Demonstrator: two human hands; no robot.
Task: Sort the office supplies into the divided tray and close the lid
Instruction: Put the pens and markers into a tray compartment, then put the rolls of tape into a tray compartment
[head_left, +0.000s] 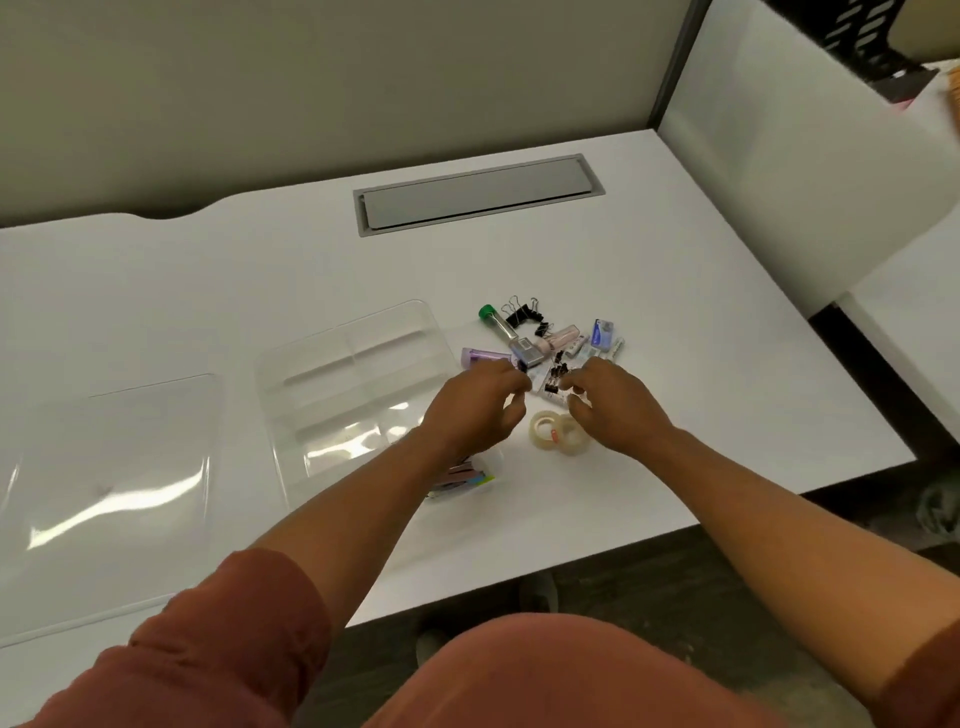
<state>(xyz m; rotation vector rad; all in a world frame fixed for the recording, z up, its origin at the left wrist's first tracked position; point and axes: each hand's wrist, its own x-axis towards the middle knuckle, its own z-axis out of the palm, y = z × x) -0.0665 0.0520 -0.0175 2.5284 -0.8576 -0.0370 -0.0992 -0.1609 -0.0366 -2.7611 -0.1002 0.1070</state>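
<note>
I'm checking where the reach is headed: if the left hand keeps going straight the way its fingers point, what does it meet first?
Probably the small grey-and-blue box just beyond the left hand, with the purple case right beside it. Depth is hard to judge from one view.

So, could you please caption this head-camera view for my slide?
Both hands, left and right, reach into scattered office supplies beside the empty clear plastic divided tray on the white desk.

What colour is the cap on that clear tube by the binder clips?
Green; the cap shows clearly in the head view.
</note>
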